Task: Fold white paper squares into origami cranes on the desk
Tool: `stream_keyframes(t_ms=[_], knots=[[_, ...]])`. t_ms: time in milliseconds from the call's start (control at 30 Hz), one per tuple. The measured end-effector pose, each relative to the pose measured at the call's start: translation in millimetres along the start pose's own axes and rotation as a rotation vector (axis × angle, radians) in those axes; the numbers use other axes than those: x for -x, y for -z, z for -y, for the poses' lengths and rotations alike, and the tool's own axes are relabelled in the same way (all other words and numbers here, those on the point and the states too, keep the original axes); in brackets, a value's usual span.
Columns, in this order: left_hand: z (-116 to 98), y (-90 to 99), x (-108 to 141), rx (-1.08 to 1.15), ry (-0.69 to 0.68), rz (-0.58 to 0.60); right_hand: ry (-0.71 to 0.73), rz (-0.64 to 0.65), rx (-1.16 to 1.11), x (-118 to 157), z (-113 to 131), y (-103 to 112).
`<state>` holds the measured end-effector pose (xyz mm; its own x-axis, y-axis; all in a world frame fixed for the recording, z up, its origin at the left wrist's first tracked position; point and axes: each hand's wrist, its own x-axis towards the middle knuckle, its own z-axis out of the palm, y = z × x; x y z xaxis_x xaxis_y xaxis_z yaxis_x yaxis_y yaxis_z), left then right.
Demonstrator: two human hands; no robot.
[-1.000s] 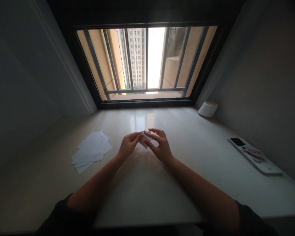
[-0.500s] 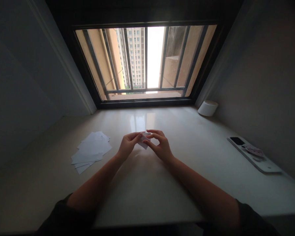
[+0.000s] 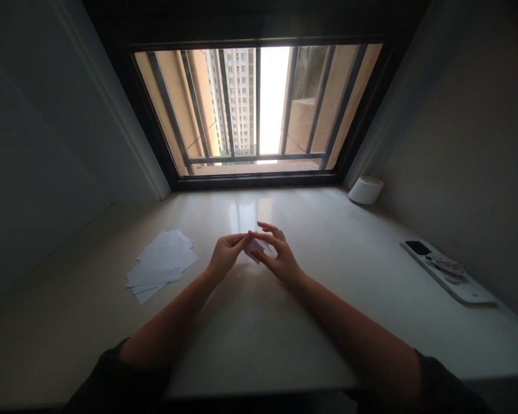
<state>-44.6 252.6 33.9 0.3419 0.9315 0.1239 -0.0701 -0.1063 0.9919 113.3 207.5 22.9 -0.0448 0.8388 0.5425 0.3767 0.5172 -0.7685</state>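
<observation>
One paper piece (image 3: 254, 244), corner pointing nearward; long axis unclear.

small white paper (image 3: 256, 244) | seemingly folded | tilted | held between fingers (image 3: 266, 237)

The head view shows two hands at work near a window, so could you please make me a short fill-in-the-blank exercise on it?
1. Between the left hand and the right hand is a small white piece of ____.
2. The pile of loose sheets lies on the person's ____ side.
3. The window is crossed by dark upright ____.
4. Of the phone and the white cylinder, the one nearer the window is the ____.

Missing words: paper; left; bars; white cylinder.
</observation>
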Motion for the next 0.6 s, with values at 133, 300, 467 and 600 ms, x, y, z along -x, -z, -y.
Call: stream_keyframes(t_ms=[133,300,467,600], knots=[[-1,-0.8,1,0.065,0.031,0.013,-0.056,0.035,-0.091,-1,-2,-2],[-1,-1.5,2,0.111,0.063,0.013,-0.102,0.015,-0.203,-2,-4,-3],[1,0.4,-1,0.179,0.085,-0.081,-0.184,-0.090,-0.280,-3,-11,-5],[3,1.3,-4,0.266,0.107,-0.133,-0.280,-0.124,-0.366,-3,-17,-7]])
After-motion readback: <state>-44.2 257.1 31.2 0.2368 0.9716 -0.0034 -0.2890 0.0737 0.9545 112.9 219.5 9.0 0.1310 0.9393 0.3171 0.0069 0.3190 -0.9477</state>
